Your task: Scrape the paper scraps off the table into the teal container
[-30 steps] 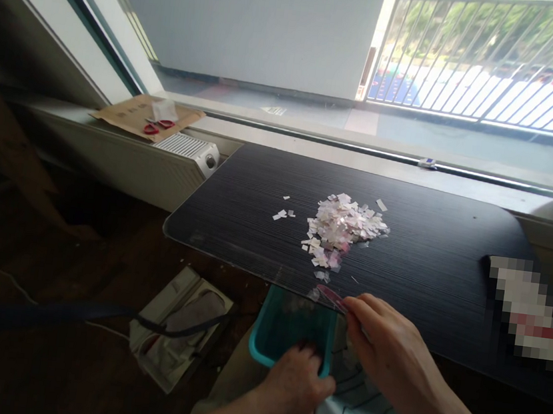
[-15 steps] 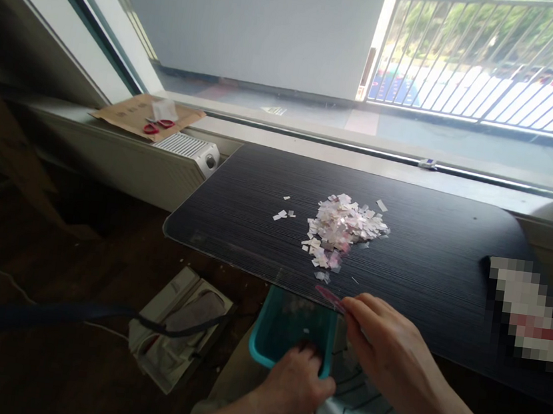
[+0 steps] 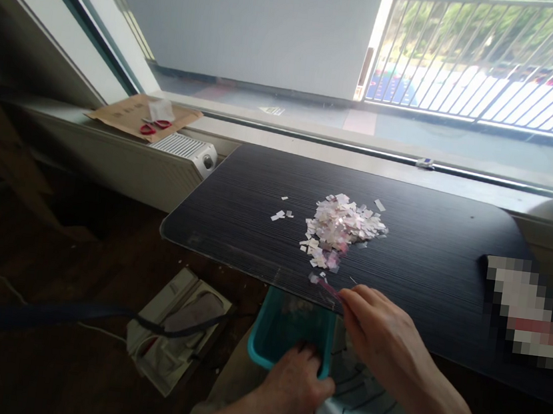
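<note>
My left hand (image 3: pixel 292 387) is closed over the near rim of a teal plastic bin (image 3: pixel 259 349), its fingertips hidden inside. The bin sits just under the table's front edge, with small pale scraps in its bottom. My right hand (image 3: pixel 378 323) pinches a thin pink translucent piece (image 3: pixel 327 288), perhaps a plastic sheet seen edge-on. Its far end lies on the tabletop at a few clear scraps (image 3: pixel 317 278). Beyond it is a heap of small white and pinkish cut pieces (image 3: pixel 345 222), like confetti.
The dark table (image 3: pixel 237 195) stands against the window sill. Several stray scraps (image 3: pixel 280 215) lie left of the heap. A blurred-out object (image 3: pixel 528 312) is at right. Red-handled scissors (image 3: pixel 155 127) rest on a brown envelope (image 3: pixel 126 115). A pale box (image 3: pixel 178 329) lies on the floor.
My right hand has raised the pink piece slightly up the tabletop, where it now meets the clear scraps near the edge. My left hand stays on the bin.
</note>
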`<action>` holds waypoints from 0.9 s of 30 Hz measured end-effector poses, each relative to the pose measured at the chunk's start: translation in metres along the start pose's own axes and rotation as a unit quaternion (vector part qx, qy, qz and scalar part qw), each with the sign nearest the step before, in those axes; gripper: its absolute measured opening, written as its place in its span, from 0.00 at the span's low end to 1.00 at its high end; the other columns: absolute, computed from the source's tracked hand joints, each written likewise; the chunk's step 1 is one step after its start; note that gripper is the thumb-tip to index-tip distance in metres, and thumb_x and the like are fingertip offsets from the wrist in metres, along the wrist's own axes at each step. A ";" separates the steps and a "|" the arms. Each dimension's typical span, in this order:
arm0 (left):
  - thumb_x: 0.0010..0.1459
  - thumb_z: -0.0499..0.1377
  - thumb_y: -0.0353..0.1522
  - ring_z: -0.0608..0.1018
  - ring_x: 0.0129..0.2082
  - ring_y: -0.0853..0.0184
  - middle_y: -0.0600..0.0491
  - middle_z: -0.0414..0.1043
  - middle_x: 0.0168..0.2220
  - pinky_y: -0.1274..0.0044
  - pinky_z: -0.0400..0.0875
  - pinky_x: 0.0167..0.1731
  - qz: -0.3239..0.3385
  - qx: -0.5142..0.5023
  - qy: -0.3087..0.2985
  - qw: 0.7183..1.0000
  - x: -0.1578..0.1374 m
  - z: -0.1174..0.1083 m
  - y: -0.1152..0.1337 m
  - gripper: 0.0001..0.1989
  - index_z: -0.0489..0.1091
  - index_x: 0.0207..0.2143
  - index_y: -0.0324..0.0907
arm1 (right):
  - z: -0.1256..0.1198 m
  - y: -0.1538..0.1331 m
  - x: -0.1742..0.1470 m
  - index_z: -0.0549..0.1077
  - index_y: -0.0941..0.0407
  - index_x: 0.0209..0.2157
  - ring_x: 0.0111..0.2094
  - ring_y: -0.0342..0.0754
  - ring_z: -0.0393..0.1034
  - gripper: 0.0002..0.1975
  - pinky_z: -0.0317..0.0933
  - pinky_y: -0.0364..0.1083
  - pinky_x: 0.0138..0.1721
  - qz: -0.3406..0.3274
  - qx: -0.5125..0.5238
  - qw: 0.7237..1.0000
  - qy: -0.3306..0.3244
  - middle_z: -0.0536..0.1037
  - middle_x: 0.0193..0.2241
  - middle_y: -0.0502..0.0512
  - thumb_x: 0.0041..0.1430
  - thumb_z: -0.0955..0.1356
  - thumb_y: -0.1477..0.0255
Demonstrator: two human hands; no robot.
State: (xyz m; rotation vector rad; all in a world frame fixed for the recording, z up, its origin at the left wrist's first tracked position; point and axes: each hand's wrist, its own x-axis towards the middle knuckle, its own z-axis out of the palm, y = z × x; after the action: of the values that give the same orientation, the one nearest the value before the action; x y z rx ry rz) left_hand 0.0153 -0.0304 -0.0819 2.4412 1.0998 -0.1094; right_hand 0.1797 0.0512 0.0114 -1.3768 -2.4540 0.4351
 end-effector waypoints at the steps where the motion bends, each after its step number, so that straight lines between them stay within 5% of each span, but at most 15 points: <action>1: 0.53 0.60 0.31 0.68 0.40 0.57 0.47 0.66 0.34 0.70 0.65 0.38 0.001 0.000 0.001 1.000 0.000 0.000 0.000 0.04 0.68 0.33 0.43 | 0.000 0.000 0.000 0.73 0.57 0.37 0.32 0.49 0.67 0.11 0.59 0.46 0.34 -0.002 0.004 1.000 -0.008 0.72 0.30 0.53 0.64 0.60 0.80; 21: 0.53 0.59 0.32 0.67 0.38 0.58 0.48 0.65 0.32 0.71 0.64 0.38 0.009 0.006 0.027 1.000 -0.001 0.005 -0.001 0.03 0.68 0.32 0.44 | -0.002 -0.004 0.010 0.74 0.58 0.38 0.34 0.49 0.67 0.10 0.59 0.46 0.35 0.009 -0.006 1.000 -0.025 0.72 0.32 0.54 0.63 0.62 0.81; 27: 0.53 0.60 0.32 0.68 0.39 0.58 0.47 0.66 0.34 0.71 0.64 0.37 0.005 0.004 0.027 1.000 -0.001 0.004 -0.001 0.04 0.68 0.33 0.44 | 0.000 -0.014 0.002 0.72 0.57 0.34 0.33 0.48 0.67 0.10 0.60 0.45 0.34 -0.012 0.021 0.997 -0.074 0.73 0.32 0.53 0.62 0.62 0.82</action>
State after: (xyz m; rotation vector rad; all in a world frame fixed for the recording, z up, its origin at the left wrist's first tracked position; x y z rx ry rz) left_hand 0.0143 -0.0324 -0.0854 2.4691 1.1122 -0.0459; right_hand 0.1678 0.0457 0.0173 -1.3410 -2.5597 0.6002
